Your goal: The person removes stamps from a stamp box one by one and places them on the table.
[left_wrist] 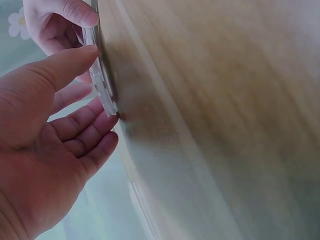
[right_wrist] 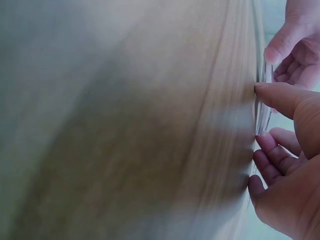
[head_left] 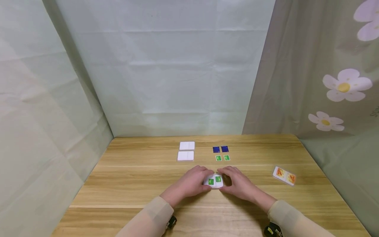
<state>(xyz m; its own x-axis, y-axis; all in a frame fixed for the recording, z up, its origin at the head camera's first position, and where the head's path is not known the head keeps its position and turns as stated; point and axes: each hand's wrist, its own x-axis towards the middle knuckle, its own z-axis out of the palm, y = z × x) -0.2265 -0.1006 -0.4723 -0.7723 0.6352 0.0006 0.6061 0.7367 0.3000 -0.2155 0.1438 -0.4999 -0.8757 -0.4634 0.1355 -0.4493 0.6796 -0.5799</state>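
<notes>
Between my two hands, low over the wooden table, is a flat white card in a clear plastic case (head_left: pixel 215 185), bearing two green square pictures. My left hand (head_left: pixel 193 181) grips its left end, thumb on the near edge and fingers at the far side. The right hand (head_left: pixel 239 185) holds the opposite end in the same manner. Edge-on in the left wrist view, the clear case (left_wrist: pixel 103 92) looks layered; whether it is one piece or a stack I cannot tell. The right wrist view shows its thin clear edge (right_wrist: pixel 266 119) by the thumb and fingertips.
Two blank white cards (head_left: pixel 186 156) lie one behind the other at the back left. Beyond my hands are two dark blue squares (head_left: pixel 220 149) and two small green squares (head_left: pixel 222 158). A card with orange pictures (head_left: pixel 284 175) lies angled at right. Cloth curtains (head_left: pixel 177 82) enclose the table.
</notes>
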